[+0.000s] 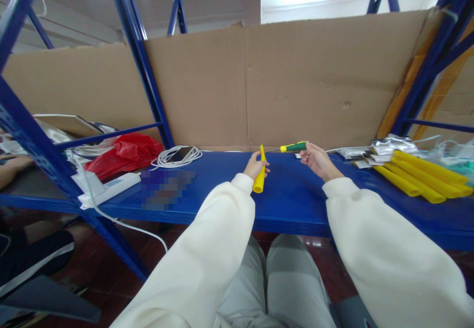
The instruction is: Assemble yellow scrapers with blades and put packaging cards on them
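Note:
Over the middle of the blue shelf (222, 190), my left hand (254, 165) is closed around a yellow tapered tube (259, 183). Its wide end points down toward me, and its thin end sticks up above my fingers. A screwdriver (296, 146) with a green and yellow handle is gripped in my right hand (314, 159) by the handle's end. The shaft points left at the yellow tube near my left fingers; whether the tip touches it, I cannot tell.
Several yellow tubes (425, 177) lie at the right beside silver packets (392, 145). On the left are a coiled white cable (166, 159), a red bag (124, 155) and a white power strip (111, 190). Cardboard (296, 81) stands behind; blue posts (142, 61) flank it. Another person's arm (15, 167) shows far left.

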A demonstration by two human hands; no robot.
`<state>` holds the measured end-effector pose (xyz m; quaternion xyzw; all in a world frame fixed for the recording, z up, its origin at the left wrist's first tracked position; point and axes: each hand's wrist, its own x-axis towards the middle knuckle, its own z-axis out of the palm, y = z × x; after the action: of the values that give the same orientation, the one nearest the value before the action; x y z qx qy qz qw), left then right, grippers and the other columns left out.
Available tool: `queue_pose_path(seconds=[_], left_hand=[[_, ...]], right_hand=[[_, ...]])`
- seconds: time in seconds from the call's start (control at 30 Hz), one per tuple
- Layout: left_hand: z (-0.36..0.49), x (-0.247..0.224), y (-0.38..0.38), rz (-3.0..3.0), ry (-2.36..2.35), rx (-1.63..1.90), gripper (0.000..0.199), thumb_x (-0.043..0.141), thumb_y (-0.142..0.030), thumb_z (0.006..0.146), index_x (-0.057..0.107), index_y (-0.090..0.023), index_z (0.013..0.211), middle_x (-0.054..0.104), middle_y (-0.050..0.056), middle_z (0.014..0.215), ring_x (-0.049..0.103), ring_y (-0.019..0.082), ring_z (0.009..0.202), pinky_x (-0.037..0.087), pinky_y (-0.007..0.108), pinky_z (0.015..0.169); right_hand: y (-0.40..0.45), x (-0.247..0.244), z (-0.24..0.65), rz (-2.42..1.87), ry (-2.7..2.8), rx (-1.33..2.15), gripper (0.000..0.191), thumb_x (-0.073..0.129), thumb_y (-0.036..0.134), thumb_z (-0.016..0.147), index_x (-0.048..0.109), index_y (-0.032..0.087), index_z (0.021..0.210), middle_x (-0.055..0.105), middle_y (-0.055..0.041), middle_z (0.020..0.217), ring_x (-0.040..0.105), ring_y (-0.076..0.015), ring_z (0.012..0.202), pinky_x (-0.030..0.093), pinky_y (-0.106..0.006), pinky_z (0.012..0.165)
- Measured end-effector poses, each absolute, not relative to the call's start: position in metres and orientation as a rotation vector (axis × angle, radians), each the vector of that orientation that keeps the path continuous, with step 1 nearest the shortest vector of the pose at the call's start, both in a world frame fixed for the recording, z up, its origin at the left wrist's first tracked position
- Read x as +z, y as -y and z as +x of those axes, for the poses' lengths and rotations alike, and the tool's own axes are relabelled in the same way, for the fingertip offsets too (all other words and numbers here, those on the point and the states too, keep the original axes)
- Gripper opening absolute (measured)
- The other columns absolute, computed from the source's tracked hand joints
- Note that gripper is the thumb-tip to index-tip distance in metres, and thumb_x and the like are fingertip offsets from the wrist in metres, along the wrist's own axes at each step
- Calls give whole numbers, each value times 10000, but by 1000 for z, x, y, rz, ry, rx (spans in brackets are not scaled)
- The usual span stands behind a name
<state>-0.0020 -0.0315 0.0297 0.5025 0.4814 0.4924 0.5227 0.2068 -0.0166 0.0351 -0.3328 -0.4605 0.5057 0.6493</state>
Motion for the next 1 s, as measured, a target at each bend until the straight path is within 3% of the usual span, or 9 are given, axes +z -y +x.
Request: queue_pose_path(seconds=[0.2, 0.37, 0.53, 0.8, 1.0], left_hand=[[-2, 30, 31, 1187, -1146, 1207, 584, 469, -22, 848, 356, -219, 1387, 645, 23, 830, 525, 78, 488, 384, 177, 447], [-2, 28, 28, 1215, -1151, 1171, 589, 503, -56, 857, 349, -237, 1396, 651, 24, 845, 538, 80, 501, 420, 187, 480], [-2, 27, 27, 1229, -1144, 1151, 592, 508, -60, 860, 349, -239, 1402, 641, 20, 832, 540, 82, 507, 424, 187, 481], [-1, 28, 30, 1250, -1137, 1148, 593, 494, -41, 858, 347, -218, 1404, 647, 30, 844, 536, 81, 491, 412, 189, 464], [-2, 26, 27, 1250, -1139, 1153, 604, 498, -48, 852, 345, -226, 1409, 662, 40, 865, 541, 84, 493, 423, 199, 479]], right_hand=[[16, 35, 206, -763, 1079, 1168, 329, 741, 416, 801, 511, 200, 706, 560, 44, 508, 493, -62, 428, 412, -152, 422], [14, 35, 206, -849, 1010, 1119, 345, 724, 462, 802, 522, 194, 721, 628, -3, 574, 531, -79, 441, 447, -173, 418], [14, 36, 205, -869, 974, 1083, 337, 715, 417, 822, 491, 197, 698, 597, 7, 531, 462, -62, 383, 392, -159, 369], [16, 35, 204, -933, 958, 1043, 402, 670, 514, 827, 464, 199, 687, 519, 30, 452, 405, -54, 348, 327, -147, 328], [16, 35, 204, -949, 966, 1034, 399, 663, 519, 826, 461, 202, 691, 505, 36, 441, 424, -60, 337, 331, -144, 311]])
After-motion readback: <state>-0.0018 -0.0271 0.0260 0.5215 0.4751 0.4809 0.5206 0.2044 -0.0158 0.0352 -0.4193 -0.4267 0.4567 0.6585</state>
